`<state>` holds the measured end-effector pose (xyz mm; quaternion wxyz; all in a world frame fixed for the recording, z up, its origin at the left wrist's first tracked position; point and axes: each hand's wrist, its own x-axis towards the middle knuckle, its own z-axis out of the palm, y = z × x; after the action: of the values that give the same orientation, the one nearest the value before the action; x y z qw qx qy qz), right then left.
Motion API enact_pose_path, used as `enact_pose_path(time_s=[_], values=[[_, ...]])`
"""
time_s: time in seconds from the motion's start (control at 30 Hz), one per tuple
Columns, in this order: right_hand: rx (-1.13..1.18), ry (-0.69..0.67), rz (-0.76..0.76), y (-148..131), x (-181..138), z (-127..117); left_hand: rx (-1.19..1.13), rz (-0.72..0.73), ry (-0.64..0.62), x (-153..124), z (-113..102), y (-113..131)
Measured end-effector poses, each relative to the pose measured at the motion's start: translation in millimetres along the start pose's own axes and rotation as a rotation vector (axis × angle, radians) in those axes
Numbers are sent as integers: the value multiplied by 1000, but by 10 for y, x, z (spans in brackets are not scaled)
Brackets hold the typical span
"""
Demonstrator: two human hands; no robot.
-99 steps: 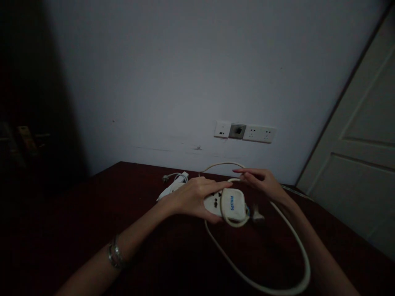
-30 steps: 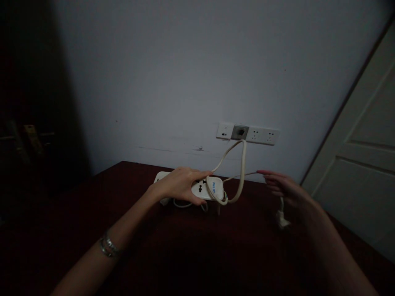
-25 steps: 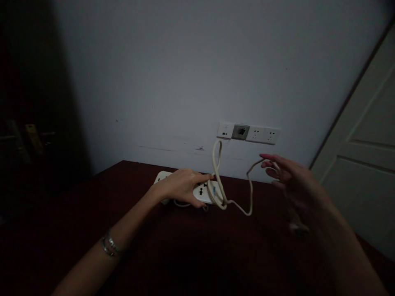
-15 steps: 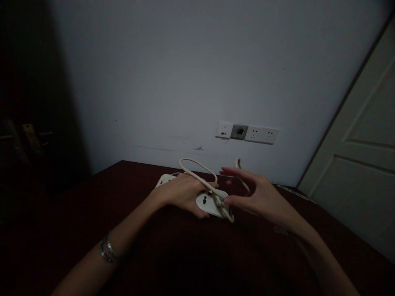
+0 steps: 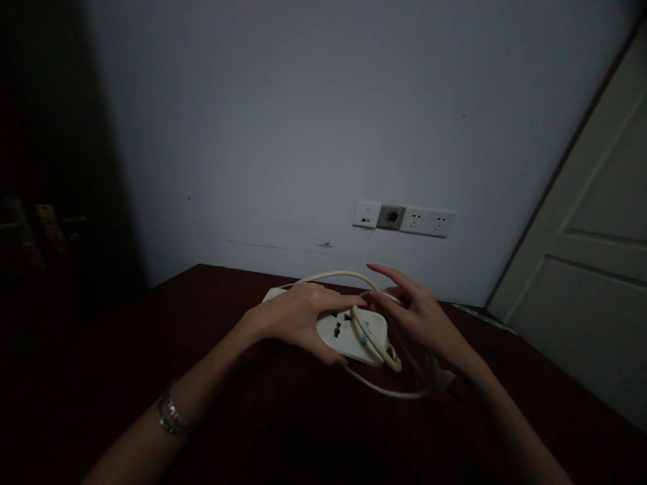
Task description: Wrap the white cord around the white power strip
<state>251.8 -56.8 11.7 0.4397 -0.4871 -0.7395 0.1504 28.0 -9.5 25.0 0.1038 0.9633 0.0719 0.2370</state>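
Observation:
A white power strip (image 5: 348, 333) is held just above a dark red table (image 5: 283, 417). My left hand (image 5: 298, 316) grips its left part, fingers wrapped over the top and thumb underneath. Its cream cord (image 5: 374, 337) is looped around the strip's right end, and one loop hangs below toward the table. My right hand (image 5: 414, 313) is at the strip's right end, fingers curled around the cord. The cord's plug (image 5: 439, 377) dangles under my right wrist.
A row of wall sockets (image 5: 404, 219) sits on the pale wall behind the table. A white door (image 5: 586, 269) stands at the right. Another white object (image 5: 275, 294) lies on the table behind my left hand. The left side of the room is dark.
My right hand swung out to the right with the cord, then came back to the strip, laying another loop around its right end. The free cord has grown much shorter.

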Motion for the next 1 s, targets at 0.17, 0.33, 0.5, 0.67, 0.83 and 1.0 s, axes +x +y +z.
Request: enact_pose_path(time_s=[0.17,0.33,0.5,0.67,0.83,1.0], values=[[-199,-8,-95,257,75,22,-321,-25,261,-42,-45,48],[-544,-15,37,505,91,-85,-496,-186,660,-58,-160,-141],[-619,-247,162,745,61,-261,-385,-349,893,-124,-371,-461],[-386,-446,292,846,60,-213,-408,-396,774,-179,-402,-557],[-142,-319,377,806,137,-91,-490,-370,527,-57,-215,-365],[363,-140,475,550,171,25,-463,-426,367,93,59,-269]])
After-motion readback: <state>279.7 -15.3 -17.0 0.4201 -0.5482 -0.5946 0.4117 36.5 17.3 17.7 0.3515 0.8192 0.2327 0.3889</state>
